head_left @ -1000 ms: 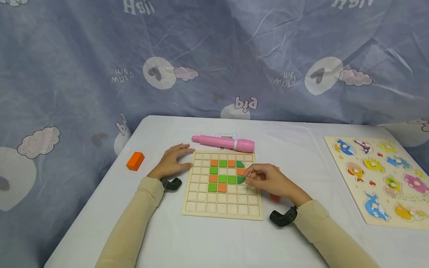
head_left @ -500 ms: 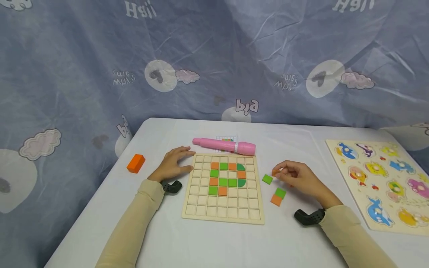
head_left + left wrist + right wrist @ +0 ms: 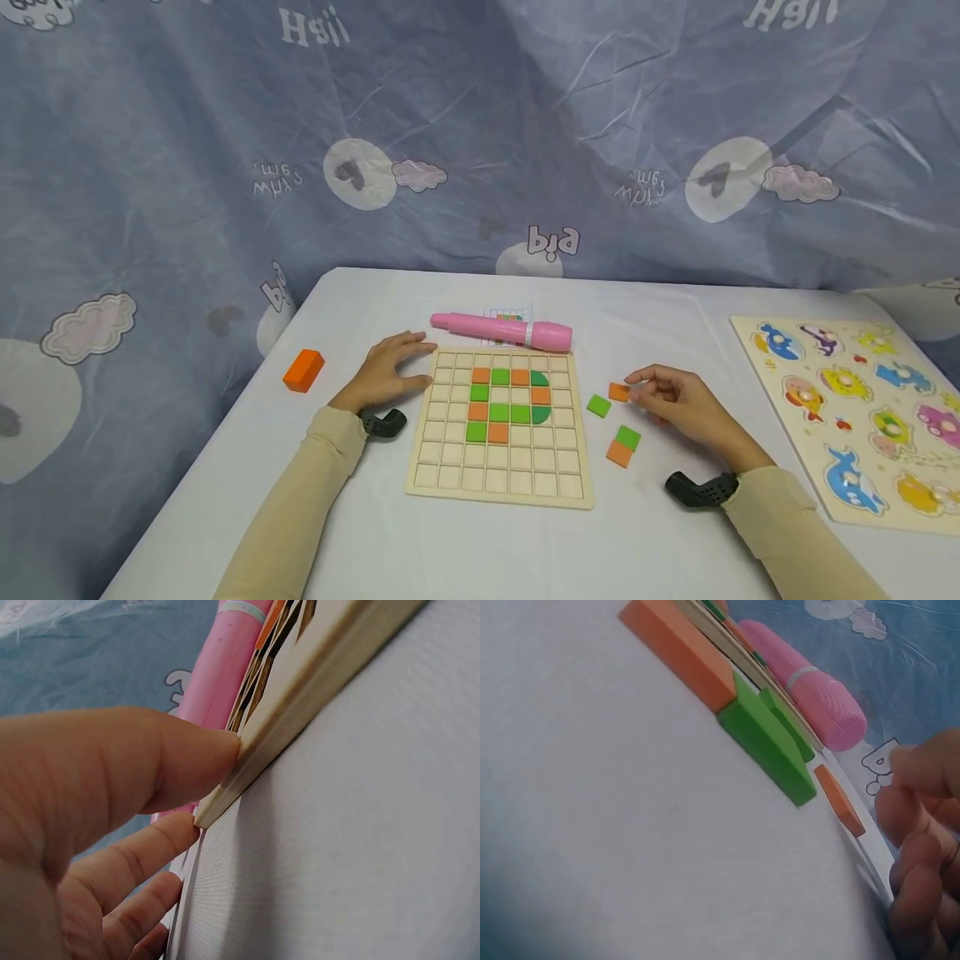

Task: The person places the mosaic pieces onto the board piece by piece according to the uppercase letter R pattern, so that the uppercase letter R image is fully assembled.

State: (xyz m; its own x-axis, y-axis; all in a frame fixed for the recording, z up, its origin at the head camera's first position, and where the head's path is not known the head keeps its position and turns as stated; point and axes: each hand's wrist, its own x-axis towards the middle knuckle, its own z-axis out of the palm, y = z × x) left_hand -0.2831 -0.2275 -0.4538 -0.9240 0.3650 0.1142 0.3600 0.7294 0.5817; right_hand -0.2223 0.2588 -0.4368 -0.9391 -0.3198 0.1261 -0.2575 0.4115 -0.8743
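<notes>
My left hand (image 3: 384, 371) rests at the far left corner of the square wooden grid board (image 3: 495, 483). In the left wrist view its thumb touches the board's side edge, with the index fingertip right at the corner. Orange and green square tiles and two dark green rounded pieces (image 3: 539, 414) sit in the board's cells. To the board's right, my right hand (image 3: 678, 404) has loosely bent fingers with nothing between them. Its fingertips are close beside an orange tile (image 3: 618, 392) lying on the table. A green tile (image 3: 598, 406) lies just left of that one.
Nearer me lie a green tile (image 3: 628, 437) and an orange tile (image 3: 618, 454), edge to edge. A pink pen-shaped object (image 3: 487, 327) lies behind the board, across a printed pattern card (image 3: 517, 315). An orange block (image 3: 303, 371) stands left; an animal peg puzzle (image 3: 810, 433) lies right.
My right hand moved from the board's dark green piece out to the loose tiles at right, touched the orange tile, then drew slightly away. The left hand stays at the board's corner.
</notes>
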